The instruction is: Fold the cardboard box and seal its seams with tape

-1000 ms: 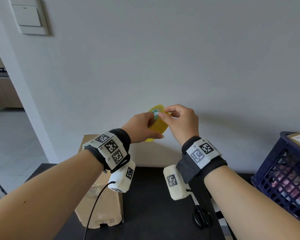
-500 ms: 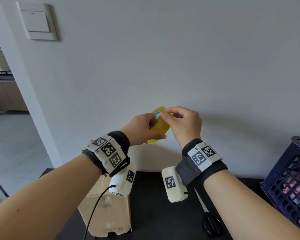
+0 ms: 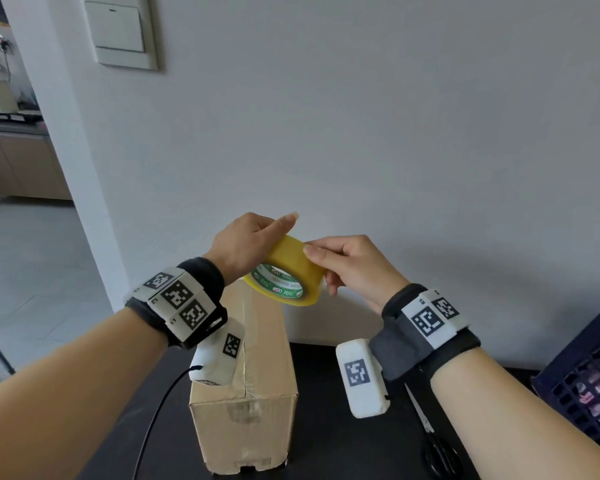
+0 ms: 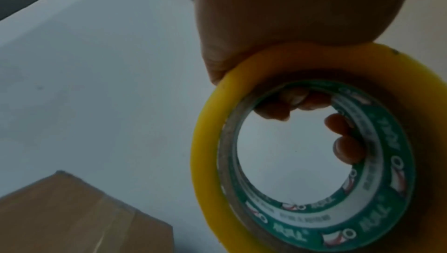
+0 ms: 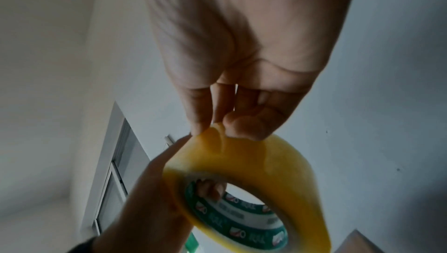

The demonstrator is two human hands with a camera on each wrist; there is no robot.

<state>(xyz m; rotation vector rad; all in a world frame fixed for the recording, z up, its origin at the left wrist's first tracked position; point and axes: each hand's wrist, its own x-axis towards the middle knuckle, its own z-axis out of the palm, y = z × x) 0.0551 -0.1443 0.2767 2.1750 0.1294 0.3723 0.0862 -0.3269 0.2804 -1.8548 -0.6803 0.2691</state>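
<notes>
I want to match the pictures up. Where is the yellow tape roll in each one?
Head view: the tape roll is in the middle, held up between both hands.
Left wrist view: it fills the lower right.
Right wrist view: it is at the bottom, right of middle.
Shared landmark: the cardboard box shows in all three.

Home interior, wall switch point(image 3: 123, 31), tiled floor point(image 3: 25, 271), kitchen cabinets point(image 3: 14, 164) beyond doorway

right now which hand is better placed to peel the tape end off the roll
Right. The right hand already pinches at the outer surface of the tape roll, thumb and fingertips on it, while the left hand grips the roll through its core.
</notes>
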